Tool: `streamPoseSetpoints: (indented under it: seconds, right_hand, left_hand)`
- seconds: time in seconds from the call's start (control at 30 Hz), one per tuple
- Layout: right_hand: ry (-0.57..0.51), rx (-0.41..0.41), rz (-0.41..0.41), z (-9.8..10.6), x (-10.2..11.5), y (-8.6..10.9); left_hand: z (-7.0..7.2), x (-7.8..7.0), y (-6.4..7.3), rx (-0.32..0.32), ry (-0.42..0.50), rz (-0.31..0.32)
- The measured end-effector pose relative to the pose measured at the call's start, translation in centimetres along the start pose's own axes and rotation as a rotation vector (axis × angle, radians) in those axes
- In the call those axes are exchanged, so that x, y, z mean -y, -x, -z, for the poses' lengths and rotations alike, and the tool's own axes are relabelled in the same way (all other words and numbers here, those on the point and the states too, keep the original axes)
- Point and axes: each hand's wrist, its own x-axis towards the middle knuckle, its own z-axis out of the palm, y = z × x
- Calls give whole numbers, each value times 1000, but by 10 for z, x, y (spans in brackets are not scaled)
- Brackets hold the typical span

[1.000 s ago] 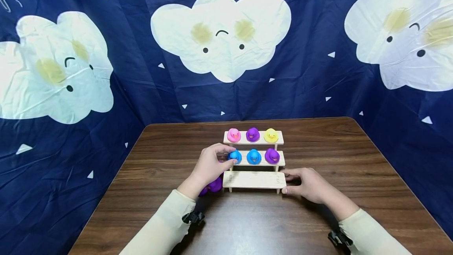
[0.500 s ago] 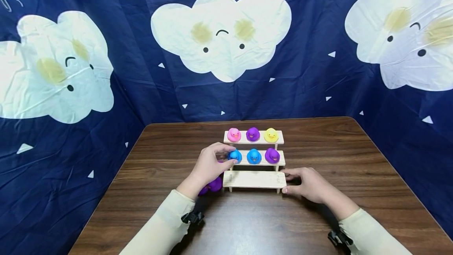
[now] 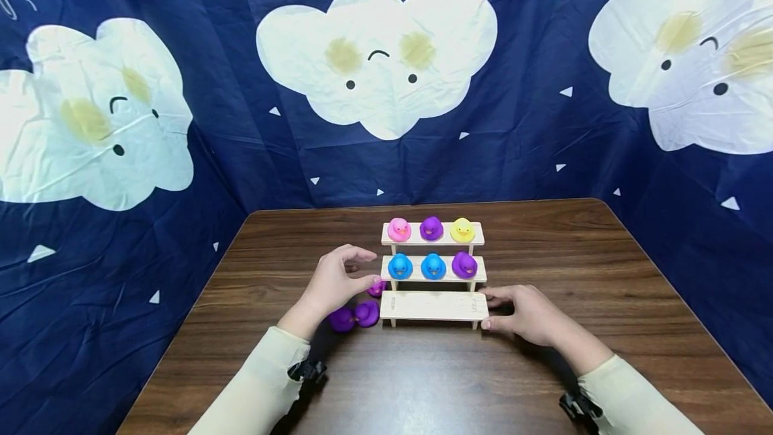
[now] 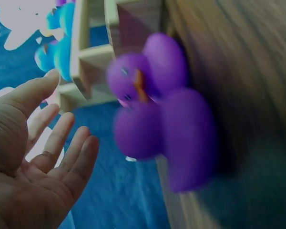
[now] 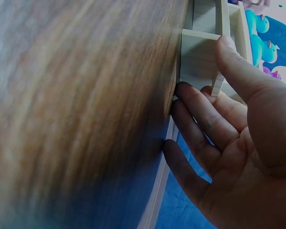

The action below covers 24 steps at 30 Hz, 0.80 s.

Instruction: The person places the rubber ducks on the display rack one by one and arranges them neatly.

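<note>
A three-step wooden display stand (image 3: 433, 305) stands on the table. Its top step bears a pink rubber duck (image 3: 399, 229), a purple rubber duck (image 3: 431, 228) and a yellow rubber duck (image 3: 462, 230). On the middle step sit a left blue duck (image 3: 400, 266), a second blue duck (image 3: 433, 266) and a purple duck (image 3: 464, 265). My left hand (image 3: 331, 280) hovers left of the stand, fingers spread and holding nothing. With thumb and fingers, my right hand (image 3: 525, 314) grips the right end of the bottom step.
Loose purple ducks lie on the table left of the stand: a front one (image 3: 341, 319), one beside it (image 3: 366, 313) and a partly hidden magenta-purple one (image 3: 377, 288). A dark blue cloth (image 3: 386, 166) with white clouds hangs behind the brown wooden table (image 3: 302, 233).
My left hand has let go of the left blue duck on the middle step and moved away to the left. My right hand has stayed at the stand's end.
</note>
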Motion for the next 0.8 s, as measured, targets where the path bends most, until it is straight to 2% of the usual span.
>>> streamPoseSetpoints:
  seconds: [0.13, 0.4, 0.57, 0.8]
  right_hand:
    - [0, 2, -7, 0, 0, 0]
    - [-6, 6, -23, -1, 0, 0]
    - [1, 4, -19, -1, 1, -1]
    - [5, 3, -13, 0, 2, 0]
  left_hand:
    - [1, 13, 0, 51, -43, 46]
    - [-9, 32, -4, 161, -16, 125]
    - [-14, 35, -5, 205, 2, 144]
    - [-17, 31, -6, 204, -48, 200]
